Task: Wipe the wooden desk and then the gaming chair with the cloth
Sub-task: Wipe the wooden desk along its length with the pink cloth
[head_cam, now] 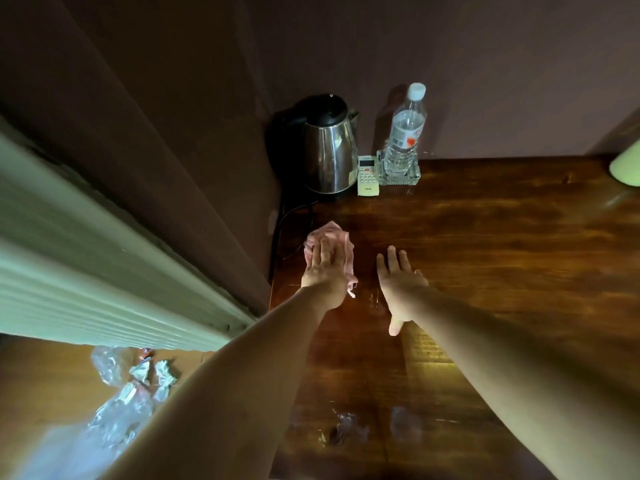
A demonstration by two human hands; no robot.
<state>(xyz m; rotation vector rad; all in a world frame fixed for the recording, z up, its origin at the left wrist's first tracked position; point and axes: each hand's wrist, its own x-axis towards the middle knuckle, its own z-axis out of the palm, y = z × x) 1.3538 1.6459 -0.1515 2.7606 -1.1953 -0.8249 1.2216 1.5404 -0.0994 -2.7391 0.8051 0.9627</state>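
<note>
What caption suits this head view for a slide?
Left hand presses a pink cloth on the wooden desk, right hand spread open beside it.

A crumpled pink cloth (pixel 329 249) lies near the left edge of a glossy, dark wooden desk (pixel 485 244). A flat hand partly covers it.

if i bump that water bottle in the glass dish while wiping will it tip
Probably tippy: the water bottle is tall and narrow, standing upright in the glass dish, whose low rim holds only its base. It looks like thin clear plastic, so it likely dents when squeezed.
</note>
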